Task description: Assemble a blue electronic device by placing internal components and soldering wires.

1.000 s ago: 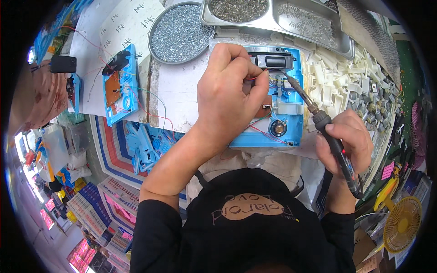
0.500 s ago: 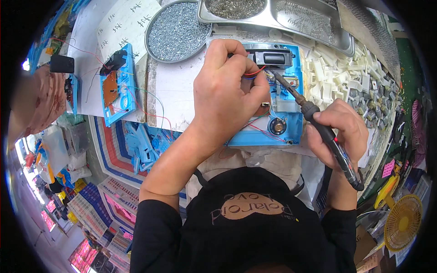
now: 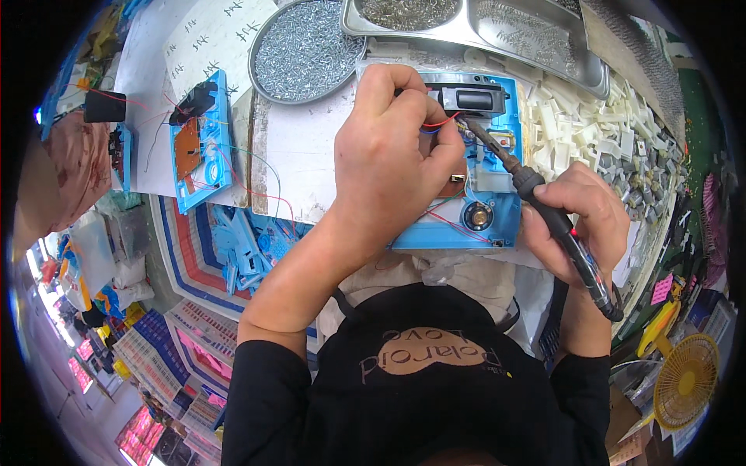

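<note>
My right hand (image 3: 583, 221) is wrapped round a soldering iron (image 3: 556, 221). The iron slants up and left, its tip among small parts inside a blue plastic housing (image 3: 509, 225). Over the left part of that housing, my left hand (image 3: 396, 151) pinches wires (image 3: 440, 123), a red and a blue one showing past the fingertips near the iron's tip. A black part with a dark window (image 3: 474, 101) is at the housing's far side. A round speaker (image 3: 478, 216) sits at its near side, with red and green wires running to it. My left hand hides the housing's left portion.
A round tray of small metal screws (image 3: 307, 54) and a metal compartment tray of springs (image 3: 524, 39) stand at the back. White plastic parts (image 3: 571, 116) are heaped right. Another blue housing (image 3: 203, 147) with trailing wires lies left, beside a co-worker's sleeve (image 3: 66, 175). A yellow fan (image 3: 685, 380) stands lower right.
The blue housing and the trays sit very slightly farther right in the picture. Both hands keep their grips, the iron's tip still beside the wires.
</note>
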A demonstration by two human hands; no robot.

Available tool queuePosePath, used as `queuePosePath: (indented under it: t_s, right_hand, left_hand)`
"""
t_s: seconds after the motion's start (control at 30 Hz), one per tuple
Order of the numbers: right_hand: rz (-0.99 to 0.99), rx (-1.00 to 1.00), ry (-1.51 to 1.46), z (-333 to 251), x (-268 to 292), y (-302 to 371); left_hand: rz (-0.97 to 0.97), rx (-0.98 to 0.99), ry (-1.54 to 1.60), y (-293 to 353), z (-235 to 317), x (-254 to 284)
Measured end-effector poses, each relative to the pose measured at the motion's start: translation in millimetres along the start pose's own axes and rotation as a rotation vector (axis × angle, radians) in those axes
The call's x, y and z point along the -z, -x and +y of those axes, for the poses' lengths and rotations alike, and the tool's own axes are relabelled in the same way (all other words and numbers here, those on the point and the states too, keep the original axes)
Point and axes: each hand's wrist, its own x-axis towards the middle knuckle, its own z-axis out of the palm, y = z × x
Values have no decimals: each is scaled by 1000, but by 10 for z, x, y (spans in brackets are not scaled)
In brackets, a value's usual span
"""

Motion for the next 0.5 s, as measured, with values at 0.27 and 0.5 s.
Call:
queuePosePath:
  t_s: [0.27,0.5]
  right_hand:
    - [2,-1,-6,9,5,-5]
    - [-2,-10,-10,2,12,6]
  left_hand:
    - [-4,12,-5,7,-7,-17]
    - [8,-10,-17,3,4,-20]
